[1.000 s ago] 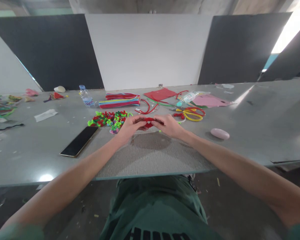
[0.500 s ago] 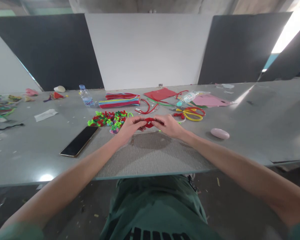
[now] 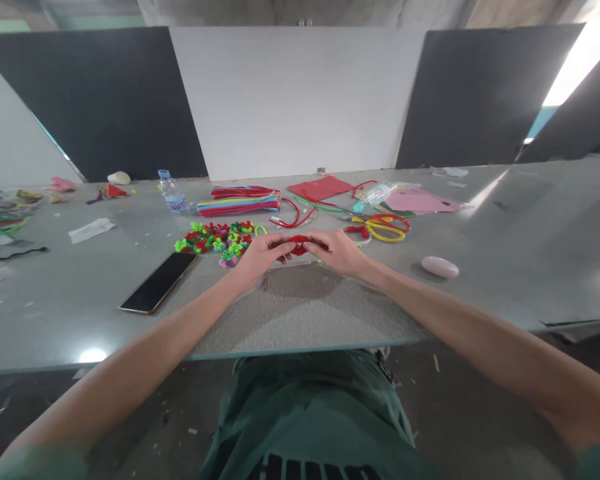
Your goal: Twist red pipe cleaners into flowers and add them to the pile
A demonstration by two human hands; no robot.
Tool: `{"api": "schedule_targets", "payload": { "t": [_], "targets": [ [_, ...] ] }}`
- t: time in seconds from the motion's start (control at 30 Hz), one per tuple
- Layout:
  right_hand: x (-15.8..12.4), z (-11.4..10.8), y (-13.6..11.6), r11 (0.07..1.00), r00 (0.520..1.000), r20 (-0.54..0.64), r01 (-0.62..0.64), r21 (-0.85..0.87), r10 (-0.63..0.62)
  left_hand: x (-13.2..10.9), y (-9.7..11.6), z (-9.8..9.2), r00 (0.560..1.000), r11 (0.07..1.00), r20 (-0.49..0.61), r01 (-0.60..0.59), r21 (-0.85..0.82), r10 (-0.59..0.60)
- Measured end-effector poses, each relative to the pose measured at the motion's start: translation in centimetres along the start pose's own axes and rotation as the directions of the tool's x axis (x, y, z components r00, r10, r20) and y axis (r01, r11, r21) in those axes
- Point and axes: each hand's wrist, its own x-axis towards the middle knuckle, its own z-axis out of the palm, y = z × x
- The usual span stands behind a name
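Between my hands is a red pipe cleaner [image 3: 299,249], bent into a small loop-like shape. My left hand [image 3: 266,251] pinches its left side with thumb and fingers, and my right hand [image 3: 334,251] pinches its right side. Both hands are held just above the near middle of the table, thumbs toward me. Left of my left hand lies a pile of small red and green pipe-cleaner flowers [image 3: 215,237]. Just beyond my right hand are scissors with red and yellow handles [image 3: 386,233] and a small red beaded piece [image 3: 359,232].
A phone [image 3: 159,283] lies at the left front. Pipe-cleaner bundles [image 3: 240,203], a water bottle [image 3: 173,193] and a red sheet [image 3: 321,188] stand or lie farther back. To the right are a second bottle [image 3: 377,195], a pink sheet [image 3: 423,201] and a pink oval object [image 3: 440,267].
The small gap inside the red pipe cleaner looks narrower as my fingers shift slightly on it. Both arms and everything on the table stay in place.
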Motion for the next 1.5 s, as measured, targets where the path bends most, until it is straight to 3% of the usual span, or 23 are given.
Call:
{"api": "schedule_targets", "payload": {
  "t": [0.97,1.3,1.5],
  "targets": [
    [-0.07,0.23,0.32,0.999,0.999,0.018,-0.03,-0.039,0.03,0.14,0.17,-0.15,0.999,0.991,-0.001,-0.037,0.131,0.037],
    [0.02,0.1,0.18,0.997,0.997,-0.061,-0.058,-0.042,0.056,-0.23,0.5,0.33,1.0,0.996,-0.001,0.011,-0.09,-0.011],
    [0.0,0.1,0.06,0.997,0.996,-0.075,-0.054,-0.051,0.05,0.0,-0.01,0.2,0.999,0.999,-0.03,0.027,-0.041,-0.029]
  ]
}}
